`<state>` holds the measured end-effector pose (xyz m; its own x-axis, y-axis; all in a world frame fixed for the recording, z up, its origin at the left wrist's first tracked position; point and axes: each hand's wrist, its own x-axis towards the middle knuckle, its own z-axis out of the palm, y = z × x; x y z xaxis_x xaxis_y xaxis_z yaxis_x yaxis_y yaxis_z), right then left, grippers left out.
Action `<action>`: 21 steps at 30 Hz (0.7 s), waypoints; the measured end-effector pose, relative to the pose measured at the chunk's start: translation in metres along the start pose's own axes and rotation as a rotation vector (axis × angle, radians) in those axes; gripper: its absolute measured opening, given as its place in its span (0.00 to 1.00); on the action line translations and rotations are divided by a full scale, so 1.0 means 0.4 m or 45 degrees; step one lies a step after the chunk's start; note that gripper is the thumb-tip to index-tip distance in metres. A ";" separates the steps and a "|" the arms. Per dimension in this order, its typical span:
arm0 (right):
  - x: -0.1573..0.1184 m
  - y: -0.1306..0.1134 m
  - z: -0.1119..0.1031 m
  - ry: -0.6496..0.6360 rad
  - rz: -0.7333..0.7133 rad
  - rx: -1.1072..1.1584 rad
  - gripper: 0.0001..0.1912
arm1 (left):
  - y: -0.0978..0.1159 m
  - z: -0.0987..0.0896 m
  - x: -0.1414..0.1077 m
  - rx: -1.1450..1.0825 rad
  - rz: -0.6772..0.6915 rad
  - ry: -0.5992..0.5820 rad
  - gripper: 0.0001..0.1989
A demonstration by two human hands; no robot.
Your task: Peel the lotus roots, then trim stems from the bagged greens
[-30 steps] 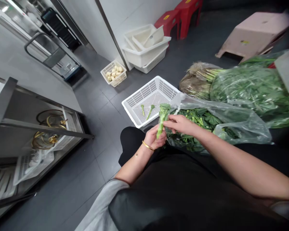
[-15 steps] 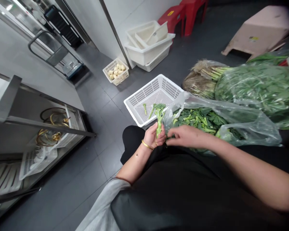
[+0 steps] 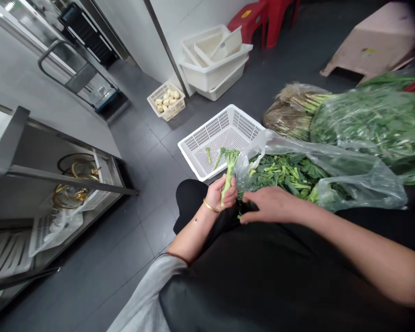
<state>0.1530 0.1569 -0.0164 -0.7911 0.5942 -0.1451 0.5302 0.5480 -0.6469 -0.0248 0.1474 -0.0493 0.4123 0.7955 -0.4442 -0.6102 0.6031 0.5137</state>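
My left hand [image 3: 222, 192], with a gold bracelet at the wrist, is wrapped round the stalk of a broccoli stem [image 3: 229, 173], its green head pointing up and away from me. Close to its right, my right hand [image 3: 268, 206] has thumb and fingers apart, with nothing visible between them. A white perforated basket [image 3: 198, 138] stands on the floor beyond my left hand; a few small green stems [image 3: 218, 159] lie in it. Right of the basket, an open clear plastic bag [image 3: 363, 173] holds many leafy green stalks [image 3: 287, 173].
Bagged greens [image 3: 370, 120] and a bundle of rooted stalks [image 3: 290, 113] lie at the right. Further back are a small basket of pale vegetables [image 3: 168, 101], stacked white bins [image 3: 207, 74], red stools [image 3: 249, 20] and a pink stool [image 3: 376, 44]. A metal shelf [image 3: 72, 182] stands left.
The broccoli stem now sits more upright in my left hand, with more of its lower stalk showing. My right hand has moved slightly down and its fingers have spread wider.
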 end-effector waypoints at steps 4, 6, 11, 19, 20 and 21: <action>0.086 0.075 -0.041 0.146 0.185 0.768 0.27 | -0.014 -0.011 -0.008 0.013 -0.095 -0.155 0.21; 0.118 0.081 -0.030 0.357 0.212 0.783 0.26 | -0.020 -0.010 -0.003 0.107 -0.104 -0.176 0.21; 0.082 0.008 0.039 0.656 -0.018 -0.230 0.18 | -0.027 0.000 0.018 0.367 0.251 0.246 0.17; 0.020 0.001 0.000 0.049 -0.028 -0.183 0.25 | -0.017 -0.001 0.008 0.287 0.456 0.184 0.18; 0.038 0.015 -0.022 0.099 0.077 -0.020 0.26 | -0.020 0.000 0.004 0.310 0.443 0.136 0.19; 0.058 0.027 -0.043 0.193 0.162 0.138 0.26 | -0.025 0.002 0.002 0.332 0.418 0.083 0.20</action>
<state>0.1455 0.1867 -0.0140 -0.6610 0.7405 -0.1215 0.5802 0.4016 -0.7085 -0.0178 0.1420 -0.0544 0.1756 0.9475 -0.2672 -0.5070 0.3196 0.8005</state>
